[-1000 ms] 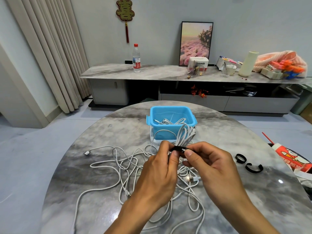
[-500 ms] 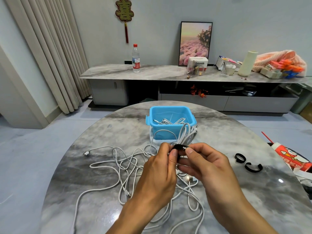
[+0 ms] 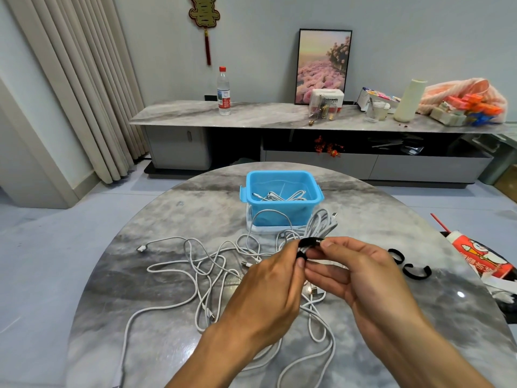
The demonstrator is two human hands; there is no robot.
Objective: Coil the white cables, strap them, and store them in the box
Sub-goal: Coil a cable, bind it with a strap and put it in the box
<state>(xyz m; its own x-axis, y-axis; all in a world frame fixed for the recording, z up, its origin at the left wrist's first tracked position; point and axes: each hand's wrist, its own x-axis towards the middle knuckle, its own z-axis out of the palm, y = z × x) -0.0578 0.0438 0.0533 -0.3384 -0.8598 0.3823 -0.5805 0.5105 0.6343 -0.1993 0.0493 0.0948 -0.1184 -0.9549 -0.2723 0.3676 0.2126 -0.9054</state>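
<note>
A coiled white cable (image 3: 320,222) is held up in front of the blue box (image 3: 282,217). A black strap (image 3: 309,243) wraps round the coil. My left hand (image 3: 268,287) grips the coil at the strap, and my right hand (image 3: 361,270) pinches the strap's end between thumb and forefinger. The box holds other white cables (image 3: 279,196). Several loose white cables (image 3: 201,270) lie tangled on the round marble table (image 3: 140,275) beneath my hands.
Two spare black straps (image 3: 409,264) lie on the table to the right of my right hand. A red and white package (image 3: 481,256) sits at the table's right edge. A long sideboard (image 3: 279,119) with a bottle and clutter stands behind.
My hands and the coil have stayed in nearly the same place. My right fingers have shifted slightly along the strap, which now shows more of its length round the coil.
</note>
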